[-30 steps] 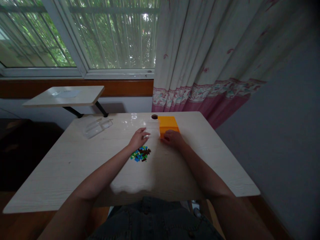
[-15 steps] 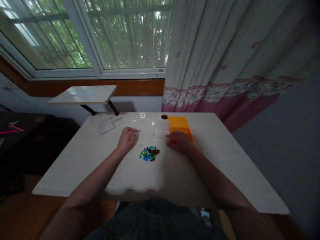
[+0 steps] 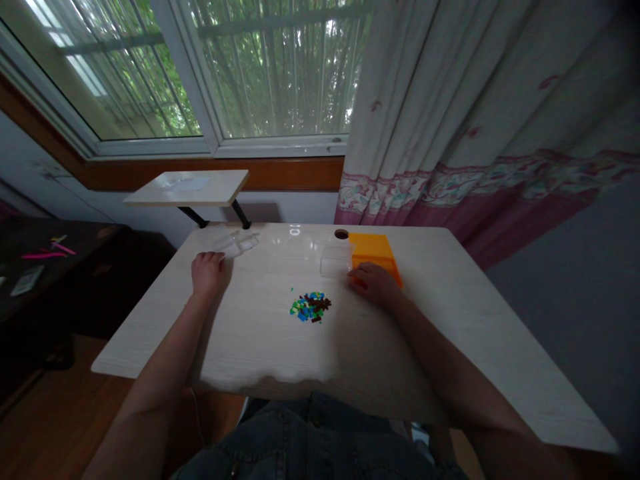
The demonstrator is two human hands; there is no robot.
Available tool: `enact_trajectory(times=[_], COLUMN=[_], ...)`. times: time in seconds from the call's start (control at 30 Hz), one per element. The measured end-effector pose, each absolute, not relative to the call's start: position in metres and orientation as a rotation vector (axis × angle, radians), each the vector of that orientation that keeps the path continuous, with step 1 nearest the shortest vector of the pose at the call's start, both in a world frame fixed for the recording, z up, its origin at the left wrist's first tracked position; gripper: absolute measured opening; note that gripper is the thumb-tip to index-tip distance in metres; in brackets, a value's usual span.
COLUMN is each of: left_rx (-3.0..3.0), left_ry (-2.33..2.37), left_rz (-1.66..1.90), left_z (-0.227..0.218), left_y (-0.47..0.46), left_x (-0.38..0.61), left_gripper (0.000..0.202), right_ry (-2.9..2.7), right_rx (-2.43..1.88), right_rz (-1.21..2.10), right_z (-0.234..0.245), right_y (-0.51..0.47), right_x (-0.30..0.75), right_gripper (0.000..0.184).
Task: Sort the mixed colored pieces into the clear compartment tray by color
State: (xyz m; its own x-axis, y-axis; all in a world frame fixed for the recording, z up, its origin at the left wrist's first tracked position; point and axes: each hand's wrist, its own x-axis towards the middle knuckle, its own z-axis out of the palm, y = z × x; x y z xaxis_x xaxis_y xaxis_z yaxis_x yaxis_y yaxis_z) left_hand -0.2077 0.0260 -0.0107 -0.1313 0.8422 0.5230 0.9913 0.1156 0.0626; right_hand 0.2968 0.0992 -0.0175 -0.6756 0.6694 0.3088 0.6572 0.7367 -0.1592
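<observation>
My left hand (image 3: 207,273) is at the left of the table, fingers curled at the near corner of a clear plastic box (image 3: 234,245); its fingertips are partly hidden behind the hand. On the other side, my right hand (image 3: 373,282) rests with bent fingers at the near right corner of a second clear plastic container (image 3: 335,261), in front of an orange box (image 3: 374,250). Whether anything small lies under its fingers I cannot make out. A loose pile of small building bricks (image 3: 310,307) in blue, green, yellow and dark brown lies between the hands.
A small raised shelf (image 3: 190,188) stands on black legs at the table's back left. A round dark hole (image 3: 341,234) is near the back edge. Beyond are the window and a curtain (image 3: 395,193). A dark side table (image 3: 60,267) with pink items stands left.
My left hand has moved left, from near the brick pile to the clear plastic box. My right hand stays beside the orange box. The view has turned slightly left.
</observation>
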Motion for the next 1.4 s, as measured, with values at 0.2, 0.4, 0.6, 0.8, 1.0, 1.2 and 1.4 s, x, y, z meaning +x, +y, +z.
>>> enact_trajectory(times=[0.2,0.4,0.6,0.8,1.0,1.2,1.4], left_rx=[-1.743,-1.761,-1.964,-2.427,-2.668,-2.812,-2.900], left_ry=[-2.030,-1.926,-1.804,-1.593,-1.482,-1.388,-1.388], left_rz=[-0.804,-0.929,-0.981,-0.921,-0.906,-0.912,-0.967], left_z=[-0.012,0.003,0.022,0.017,-0.001,-0.014,-0.015], left_y=[0.030,0.024,0.026,0.034,0.048,0.060,0.066], left_x=[-0.211,-0.195,-0.163,-0.114,-0.067,-0.046,-0.032], left_gripper=[0.026,0.026,0.025,0.028,0.028,0.026,0.028], right_ry=[-2.564,-2.579,-2.563,-2.557,-2.586,-2.589,-2.560], right_rx=[-1.062,-1.067,-1.077,-1.072,-1.059,-1.070,-1.059], right_rz=[0.057,0.053,0.081,0.091,0.080,0.066,0.101], right_z=[-0.016,-0.015,-0.016,-0.014,-0.011,-0.009,-0.006], right_y=[0.099,0.098,0.098,0.097,0.096,0.095,0.094], right_x=[0.298,0.297,0.296,0.296,0.294,0.293,0.297], right_gripper=[0.027,0.028,0.027,0.026,0.026,0.026,0.024])
